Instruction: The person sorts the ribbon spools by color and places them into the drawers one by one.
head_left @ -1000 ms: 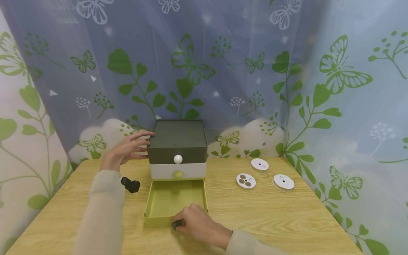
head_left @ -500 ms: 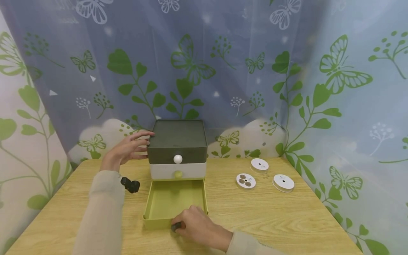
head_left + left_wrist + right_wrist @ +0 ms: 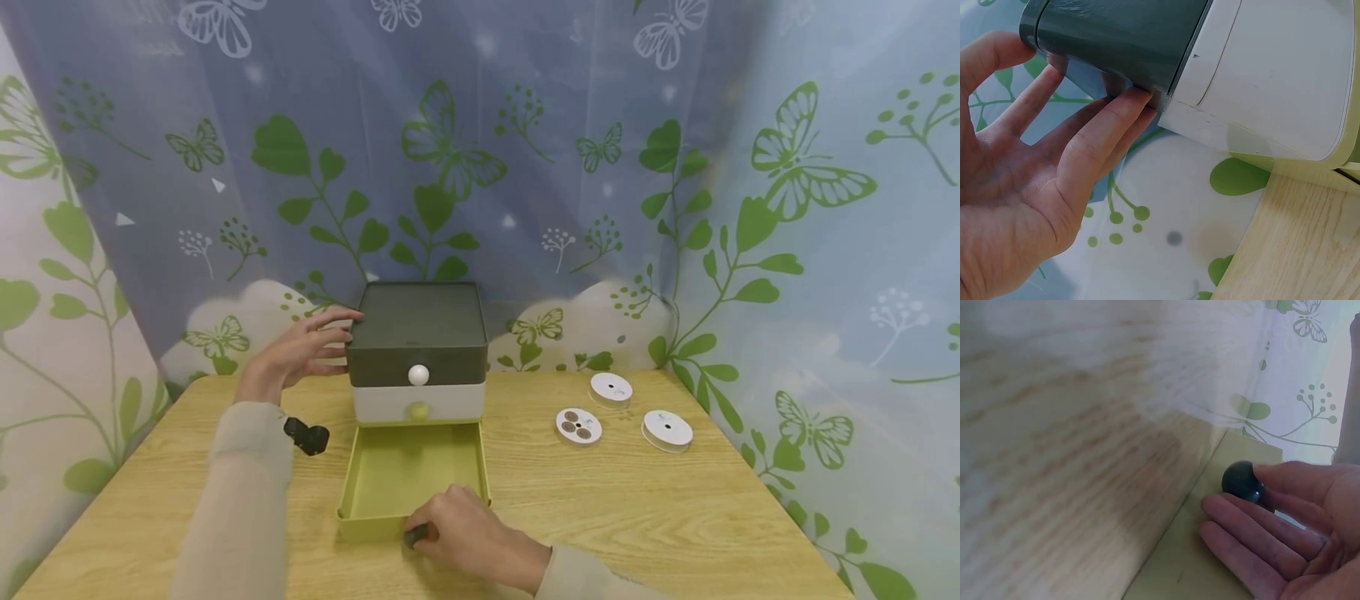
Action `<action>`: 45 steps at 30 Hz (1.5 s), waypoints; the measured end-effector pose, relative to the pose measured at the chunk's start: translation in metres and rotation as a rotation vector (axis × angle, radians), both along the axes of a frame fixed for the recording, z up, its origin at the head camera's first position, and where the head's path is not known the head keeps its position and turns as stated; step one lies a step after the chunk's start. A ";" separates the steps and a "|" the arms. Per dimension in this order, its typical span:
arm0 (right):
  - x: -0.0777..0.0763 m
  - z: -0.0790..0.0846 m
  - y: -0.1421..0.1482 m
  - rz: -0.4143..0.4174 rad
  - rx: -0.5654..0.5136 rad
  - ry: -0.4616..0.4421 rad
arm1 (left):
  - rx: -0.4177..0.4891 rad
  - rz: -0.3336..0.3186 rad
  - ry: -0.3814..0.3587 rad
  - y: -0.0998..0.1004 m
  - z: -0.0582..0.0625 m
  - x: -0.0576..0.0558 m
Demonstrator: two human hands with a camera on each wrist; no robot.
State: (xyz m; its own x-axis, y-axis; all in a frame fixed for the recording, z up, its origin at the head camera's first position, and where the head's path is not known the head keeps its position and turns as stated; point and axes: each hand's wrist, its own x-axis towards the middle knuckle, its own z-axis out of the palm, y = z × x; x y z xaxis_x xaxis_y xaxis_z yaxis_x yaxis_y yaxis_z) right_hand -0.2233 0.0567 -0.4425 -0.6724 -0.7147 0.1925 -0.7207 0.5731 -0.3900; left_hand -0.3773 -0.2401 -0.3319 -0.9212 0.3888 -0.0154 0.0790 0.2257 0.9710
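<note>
A small stacked drawer unit [image 3: 420,315] with a dark green top stands on the table. Its lowest drawer, a yellow-green one [image 3: 375,527], is pulled far out and its visible inside is bare. My right hand [image 3: 472,533] pinches that drawer's round dark knob [image 3: 1242,481] between thumb and index finger, the other fingers lying near the drawer front. On the unit's left side, my left hand [image 3: 300,350] rests with spread fingertips against the dark green wall. In the left wrist view those fingers [image 3: 1100,134] are bent only gently. The other drawers, with white and yellow-green knobs, are closed.
Three white spools stand on the table's right: a rear spool [image 3: 611,389], a front-left spool [image 3: 578,426] with brown round patches, and a right spool [image 3: 667,430]. Patterned curtains [image 3: 525,167] border the wooden table [image 3: 622,517] at the back and sides.
The lowest drawer has come out very slightly toward me, the right hand moving along with its knob. My left hand stays in the same place on the unit.
</note>
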 end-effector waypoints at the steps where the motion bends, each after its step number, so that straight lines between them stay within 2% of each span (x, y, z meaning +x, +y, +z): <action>1: 0.000 0.000 0.001 0.008 0.001 -0.002 | -0.001 -0.002 0.000 0.000 0.000 0.000; 5: -0.004 0.008 0.008 0.014 0.002 -0.015 | -0.001 -0.004 0.003 0.000 -0.001 0.000; 9: -0.010 0.025 0.020 -0.026 -0.013 -0.021 | -0.003 -0.003 0.008 0.000 0.000 0.000; 16: -0.032 0.055 0.052 -0.098 -0.061 -0.029 | -0.002 0.000 0.006 0.000 0.000 0.001; 22: -0.055 0.063 0.087 -0.141 0.041 0.019 | -0.002 0.007 0.004 0.000 -0.002 0.001; 30: -0.084 0.061 0.129 -0.210 0.132 0.045 | -0.006 0.007 0.010 0.000 -0.001 0.001; 36: -0.106 0.051 0.155 -0.216 0.155 0.042 | -0.003 -0.001 0.013 -0.001 -0.001 0.000; 45: -0.132 0.031 0.186 -0.194 0.101 -0.069 | -0.009 -0.003 0.010 -0.001 0.000 0.000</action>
